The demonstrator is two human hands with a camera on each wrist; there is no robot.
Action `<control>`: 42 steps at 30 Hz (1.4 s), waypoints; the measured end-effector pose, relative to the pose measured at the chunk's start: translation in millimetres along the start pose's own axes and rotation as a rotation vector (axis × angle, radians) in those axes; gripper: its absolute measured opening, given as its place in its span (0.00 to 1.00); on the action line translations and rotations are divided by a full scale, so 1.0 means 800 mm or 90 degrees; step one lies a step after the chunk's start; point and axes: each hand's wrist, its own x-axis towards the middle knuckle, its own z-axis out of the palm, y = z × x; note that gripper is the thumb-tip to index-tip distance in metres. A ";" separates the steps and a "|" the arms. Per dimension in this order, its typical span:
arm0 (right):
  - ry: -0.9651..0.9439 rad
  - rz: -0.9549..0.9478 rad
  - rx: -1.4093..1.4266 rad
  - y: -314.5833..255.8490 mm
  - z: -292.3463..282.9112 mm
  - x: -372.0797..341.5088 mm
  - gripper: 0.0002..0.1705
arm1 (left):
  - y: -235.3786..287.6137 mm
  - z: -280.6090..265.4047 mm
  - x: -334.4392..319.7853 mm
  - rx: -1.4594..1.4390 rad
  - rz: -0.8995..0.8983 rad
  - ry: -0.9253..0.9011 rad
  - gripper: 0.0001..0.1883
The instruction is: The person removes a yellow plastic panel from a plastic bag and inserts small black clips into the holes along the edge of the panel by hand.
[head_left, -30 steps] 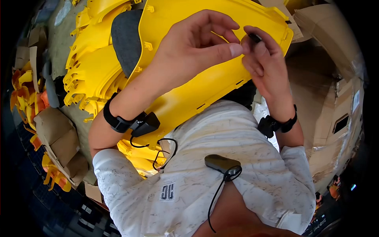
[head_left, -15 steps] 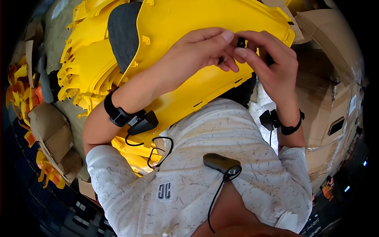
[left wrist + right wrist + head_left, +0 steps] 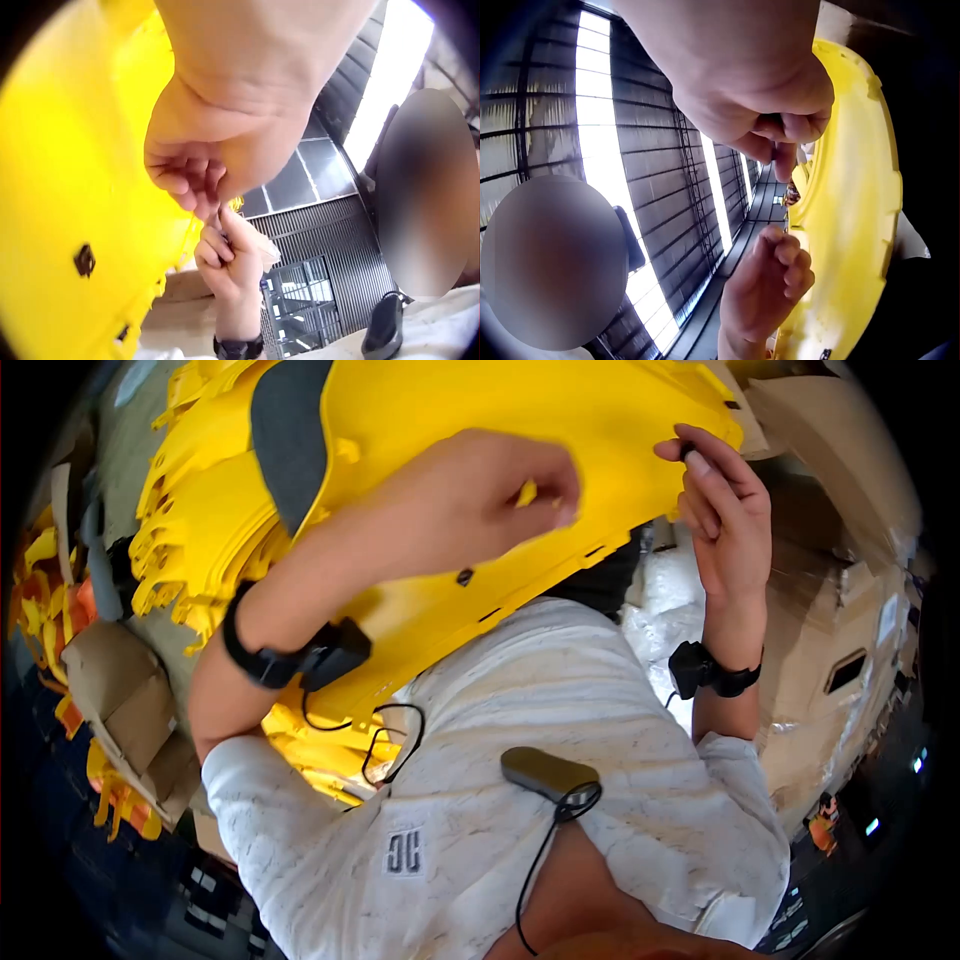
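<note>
A large yellow panel (image 3: 600, 410) lies under the hands. Above its middle, the left hand (image 3: 490, 490) is blurred, its fingers curled and nothing visible in them; the left wrist view shows the palm side of that hand (image 3: 217, 142). Near the panel's right end, the right hand (image 3: 728, 510) pinches a small black piece (image 3: 687, 450) between thumb and fingertips. Another small black piece (image 3: 464, 576) shows against the panel below the left forearm, also seen in the left wrist view as a black clip-like piece (image 3: 85, 260).
Stacked yellow parts (image 3: 200, 490) and a dark grey pad (image 3: 290, 440) are at the left. An open cardboard box (image 3: 810, 650) stands on the right, with clear plastic wrap (image 3: 668, 595) beside it. Another carton (image 3: 120, 670) is at the far left, near orange and yellow parts.
The hands have moved apart, the left one leftward and the right one to the right with the black piece. A black piece now shows against the panel below the left forearm.
</note>
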 end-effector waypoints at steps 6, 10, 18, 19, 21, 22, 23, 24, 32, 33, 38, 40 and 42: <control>0.188 -0.121 -0.036 -0.027 -0.088 -0.005 0.18 | 0.010 -0.013 -0.032 0.293 0.044 -0.209 0.13; 0.223 -0.045 -0.027 -0.014 -0.112 -0.021 0.15 | 0.004 0.000 -0.036 0.362 0.025 -0.205 0.08; 0.205 0.020 0.019 0.020 -0.108 -0.023 0.14 | 0.023 0.018 -0.041 0.438 0.067 -0.238 0.05; 0.212 0.016 0.021 0.018 -0.106 -0.023 0.15 | 0.022 0.015 -0.043 0.446 0.063 -0.236 0.05; 0.226 0.016 0.017 0.013 -0.104 -0.021 0.17 | 0.020 0.000 -0.045 0.251 0.105 -0.145 0.06; 0.232 0.024 0.014 0.010 -0.106 -0.021 0.18 | 0.027 -0.014 -0.046 0.264 0.090 -0.142 0.06; 0.239 0.029 0.000 0.010 -0.111 -0.021 0.18 | 0.039 -0.035 -0.047 0.136 0.080 -0.116 0.06; 0.240 0.031 0.000 0.011 -0.114 -0.021 0.18 | 0.046 -0.051 -0.052 0.008 0.069 -0.089 0.06; 0.152 0.080 0.115 0.031 -0.119 -0.025 0.13 | 0.014 -0.128 -0.105 -0.052 -0.164 0.218 0.10; 0.152 0.079 0.117 0.031 -0.118 -0.025 0.13 | 0.008 -0.126 -0.107 0.131 -0.172 0.245 0.12; 0.133 0.084 0.113 0.031 -0.111 -0.028 0.13 | 0.026 -0.083 -0.096 0.413 -0.353 0.197 0.21; 0.129 0.074 0.118 0.029 -0.112 -0.026 0.13 | 0.016 -0.067 -0.099 0.622 -0.260 0.163 0.24; 0.124 0.068 0.125 0.027 -0.114 -0.027 0.13 | 0.013 -0.065 -0.095 0.557 -0.319 0.141 0.25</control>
